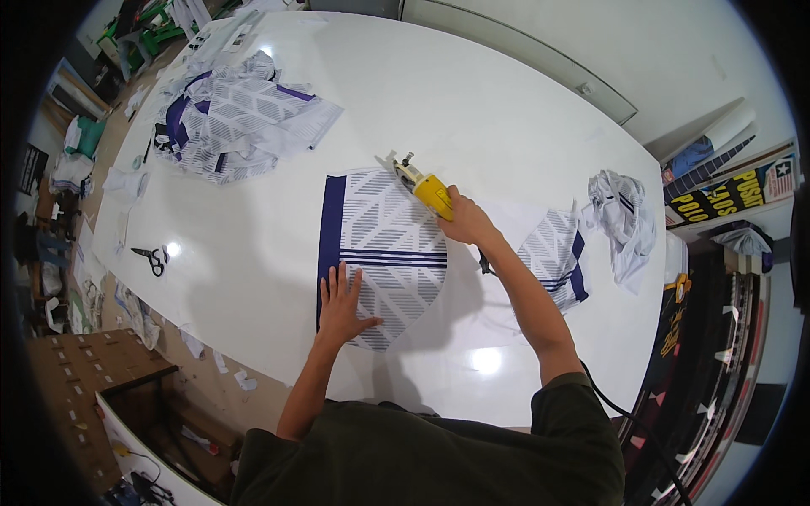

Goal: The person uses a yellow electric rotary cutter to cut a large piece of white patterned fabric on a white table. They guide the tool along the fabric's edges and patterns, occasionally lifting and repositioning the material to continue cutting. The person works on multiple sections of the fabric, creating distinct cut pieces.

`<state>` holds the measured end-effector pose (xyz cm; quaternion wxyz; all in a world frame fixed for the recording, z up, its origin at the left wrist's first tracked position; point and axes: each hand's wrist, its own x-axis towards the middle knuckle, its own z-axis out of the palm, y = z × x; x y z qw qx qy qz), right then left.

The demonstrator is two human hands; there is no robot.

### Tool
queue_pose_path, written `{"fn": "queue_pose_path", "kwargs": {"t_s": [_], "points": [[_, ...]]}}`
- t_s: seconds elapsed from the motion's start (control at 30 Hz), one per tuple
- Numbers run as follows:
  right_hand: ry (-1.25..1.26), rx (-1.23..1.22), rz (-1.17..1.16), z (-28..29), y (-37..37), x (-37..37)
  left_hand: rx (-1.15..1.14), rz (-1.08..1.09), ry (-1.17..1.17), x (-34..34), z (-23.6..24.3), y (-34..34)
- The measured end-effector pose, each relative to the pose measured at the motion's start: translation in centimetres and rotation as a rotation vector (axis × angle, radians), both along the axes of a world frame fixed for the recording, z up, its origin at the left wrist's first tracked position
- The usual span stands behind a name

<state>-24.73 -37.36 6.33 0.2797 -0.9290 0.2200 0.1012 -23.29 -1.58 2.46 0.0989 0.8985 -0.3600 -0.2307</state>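
A white fabric panel point(396, 219) with grey slanted stripes, navy bands and a navy left edge lies flat on the white table. Pressed on its lower left part is my left hand point(342, 310), fingers spread. My right hand point(466, 218) grips the yellow body of an electric rotary fabric cutter point(433, 196). The cutter's metal head is at the panel's upper right edge; whether its blade touches the cloth I cannot tell. To the right, partly behind my right forearm, lies a smaller patterned piece of fabric point(553, 249) with a navy edge.
A heap of patterned fabric point(245, 118) covers the table's far left. Black scissors point(152, 261) lie near the left edge. Crumpled white cloth point(623, 223) sits at the right. A black power cord point(620, 411) runs past my right arm. Scraps point(245, 379) litter the floor.
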Motion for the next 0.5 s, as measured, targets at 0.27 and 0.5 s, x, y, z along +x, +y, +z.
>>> {"fn": "queue_pose_path", "kwargs": {"t_s": [0.27,0.5], "points": [[0.024,-0.016,-0.021,-0.2,0.7,2.9,-0.004,-0.002,0.005,0.2,-0.9,0.6],[-0.029,-0.053,-0.117,0.3,2.5,6.2,-0.034,-0.090,-0.036,2.9,-0.8,4.0]]}}
